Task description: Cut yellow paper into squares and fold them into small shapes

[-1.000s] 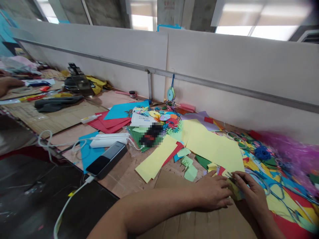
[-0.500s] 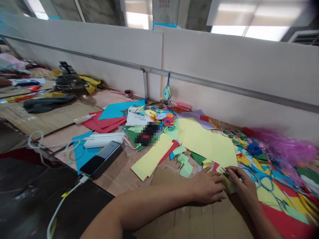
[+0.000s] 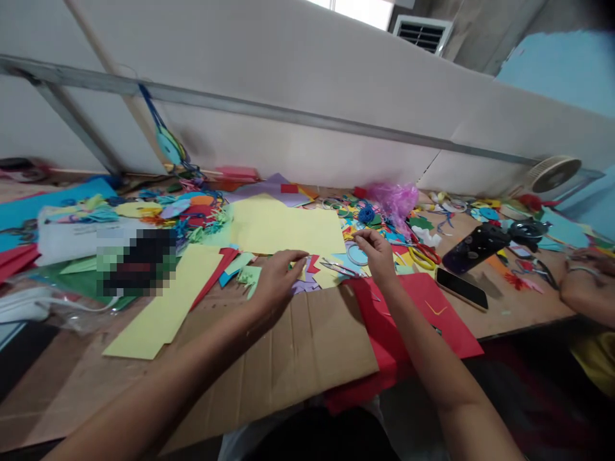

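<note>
My left hand [image 3: 278,280] hovers over small paper scraps at the cardboard's far edge. Its thumb and fingers are pinched together; what they hold, if anything, is too small to make out. My right hand [image 3: 378,253] is raised above the craft pile, thumb and fingertips closed, and their contents cannot be made out. Between the hands, metal scissors [image 3: 340,267] lie on the scraps with their tips toward the left. Purple paper scraps [image 3: 305,283] sit under them. Beyond is a large pale yellow sheet [image 3: 288,225]. A light blue ring [image 3: 356,255] lies beside my right hand.
Brown cardboard [image 3: 283,358] covers the table in front of me, with red sheets [image 3: 432,314] to its right. Farther right are a phone [image 3: 462,289], a dark bottle [image 3: 473,248] and another person's arm [image 3: 589,288]. A pale yellow strip [image 3: 154,320] lies at left.
The view has swung right, bringing in the bottle, phone and another person's arm. My hands have moved apart. Pointed metal blades showed at my right fingertips before; now the scissors lie on the scraps.
</note>
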The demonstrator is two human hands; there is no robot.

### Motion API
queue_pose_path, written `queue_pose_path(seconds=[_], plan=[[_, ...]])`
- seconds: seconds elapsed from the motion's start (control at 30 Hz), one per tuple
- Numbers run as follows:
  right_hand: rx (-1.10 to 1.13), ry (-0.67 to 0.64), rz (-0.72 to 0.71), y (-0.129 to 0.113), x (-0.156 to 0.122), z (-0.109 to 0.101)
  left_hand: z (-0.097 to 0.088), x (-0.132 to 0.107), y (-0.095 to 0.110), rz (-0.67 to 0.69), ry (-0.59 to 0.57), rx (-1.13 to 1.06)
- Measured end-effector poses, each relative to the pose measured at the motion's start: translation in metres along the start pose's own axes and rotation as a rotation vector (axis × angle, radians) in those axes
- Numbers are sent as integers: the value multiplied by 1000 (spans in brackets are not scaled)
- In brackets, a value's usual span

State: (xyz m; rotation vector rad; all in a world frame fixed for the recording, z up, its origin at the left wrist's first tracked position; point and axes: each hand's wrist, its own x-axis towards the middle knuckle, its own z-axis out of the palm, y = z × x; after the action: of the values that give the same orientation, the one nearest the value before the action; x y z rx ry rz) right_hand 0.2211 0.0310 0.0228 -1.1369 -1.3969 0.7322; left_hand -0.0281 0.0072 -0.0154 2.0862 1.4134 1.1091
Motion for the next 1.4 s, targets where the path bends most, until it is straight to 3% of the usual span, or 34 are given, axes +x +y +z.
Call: queue_pose_path(seconds=[0.17, 0.33, 0.47, 0.73, 1.0, 1.17, 1.4], plan=[[-81, -44, -41, 6, 0, -24, -16, 26, -10, -135, -146, 273], [-240, 33, -83, 34, -11, -29, -10, 25, -17, -150, -344, 442], [-272, -56, -114, 42, -20, -27, -1, 19, -22, -100, -310, 507], [-326, -140, -194, 41, -23, -24, 3, 14, -33, 10, -219, 384], [-396, -286, -230, 40, -31, -15, -3, 18, -35, -49, -130, 405], [-420, -425, -278, 39, -37, -8, 2, 10, -30, 24, -177, 591], [-416, -442, -281, 43, -37, -7, 3, -6, -19, 163, -253, 724]])
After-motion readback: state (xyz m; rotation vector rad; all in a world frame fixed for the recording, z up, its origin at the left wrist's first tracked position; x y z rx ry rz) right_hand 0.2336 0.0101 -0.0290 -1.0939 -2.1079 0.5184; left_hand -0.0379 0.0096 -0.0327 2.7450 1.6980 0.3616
